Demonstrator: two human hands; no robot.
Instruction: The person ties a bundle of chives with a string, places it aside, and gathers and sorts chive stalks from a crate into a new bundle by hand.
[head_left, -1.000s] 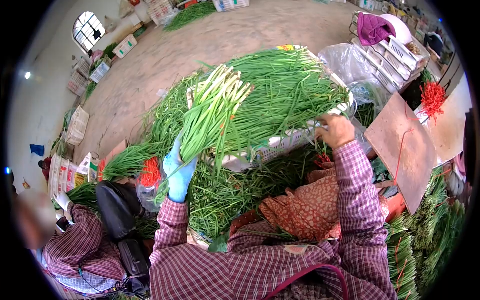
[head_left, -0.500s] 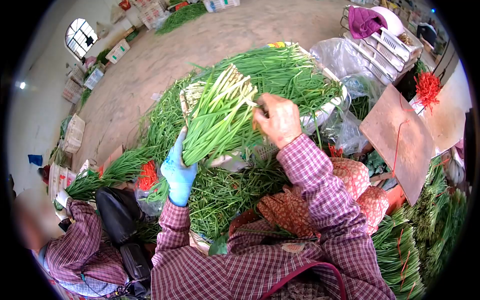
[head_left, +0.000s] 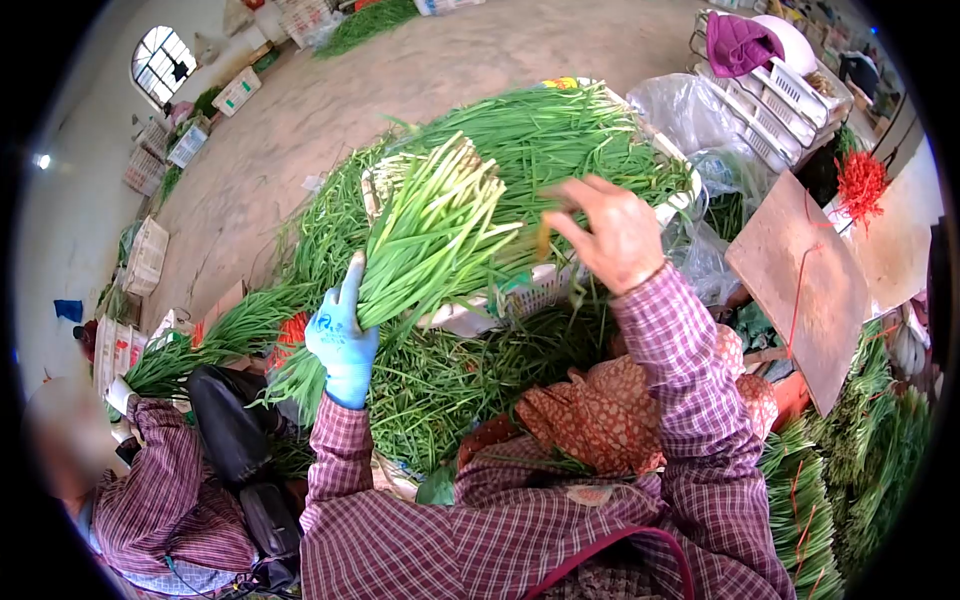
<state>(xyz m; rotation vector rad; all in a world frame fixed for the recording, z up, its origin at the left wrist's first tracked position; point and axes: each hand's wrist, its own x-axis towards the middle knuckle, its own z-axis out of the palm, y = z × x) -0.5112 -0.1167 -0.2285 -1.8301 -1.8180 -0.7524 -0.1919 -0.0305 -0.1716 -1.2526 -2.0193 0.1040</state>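
My left hand, in a blue and white glove, is wrapped round the lower part of a bunch of green stalks, their pale ends pointing up and away. My bare right hand is to the right of the bunch, apart from it, thumb and fingers pinched on a small yellowish-brown leaf blurred by motion. Beyond both hands lies a heap of green stalks in a white crate. Loose green leaves cover the area below the crate.
At the left sits a co-worker in a striped sleeve. A brown board leans at the right, near red ties and tied bundles. Stacked white crates and clear plastic bags are at the back right.
My right hand came in from the right to the bunch, then drew back to the right with a yellowish-brown leaf. My left hand still holds the bunch, moved slightly left.
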